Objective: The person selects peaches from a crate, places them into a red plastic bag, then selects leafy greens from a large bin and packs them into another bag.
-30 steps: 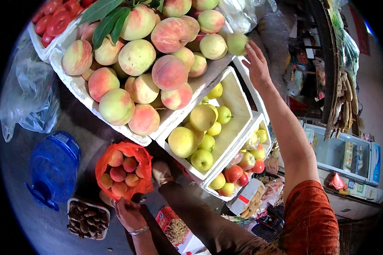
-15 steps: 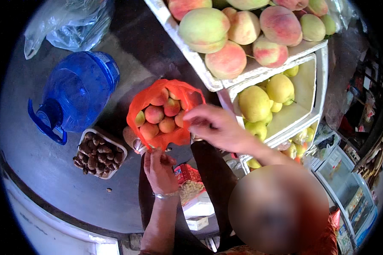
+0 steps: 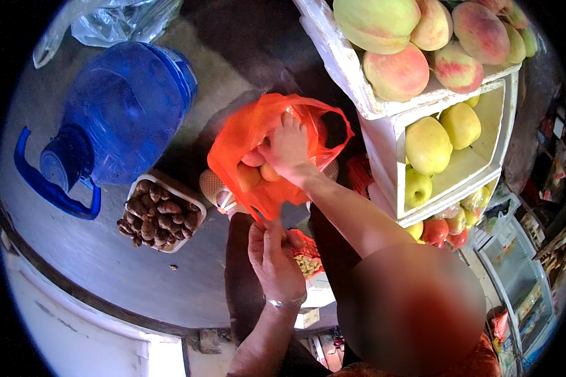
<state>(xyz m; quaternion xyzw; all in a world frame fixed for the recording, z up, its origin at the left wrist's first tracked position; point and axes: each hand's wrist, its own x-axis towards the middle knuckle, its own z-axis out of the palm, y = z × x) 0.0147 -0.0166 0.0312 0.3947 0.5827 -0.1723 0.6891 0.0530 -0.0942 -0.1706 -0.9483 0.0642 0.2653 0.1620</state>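
An orange-red plastic bag (image 3: pixel 229 141) stands between my feet, its mouth wide. Inside it lie small red-and-yellow peaches (image 3: pixel 248 177), partly covered by the bag and my arm. My left hand (image 3: pixel 275 259) is closed at the bag's near edge, pinching the plastic between thumb and fingers. Reaching into the bag from the right, my right hand (image 3: pixel 289 147) lies over the peaches with its fingers stretched toward the far side. One peach sits beside its thumb, and I cannot make out any fruit in its grip.
To the left are a big blue water jug (image 3: pixel 129 107) and a tray (image 3: pixel 200 223) of brown taro-like roots (image 3: pixel 154 217). White foam boxes (image 3: pixel 383 147) at the right hold large peaches (image 3: pixel 396 72) and yellow apples (image 3: pixel 429 146). A clear plastic bag (image 3: pixel 122 25) lies far left.
My right hand has gone from the bag's right rim into the bag. My left hand has lifted the near edge, pulling the plastic up. The view has shifted, and fewer peaches show.
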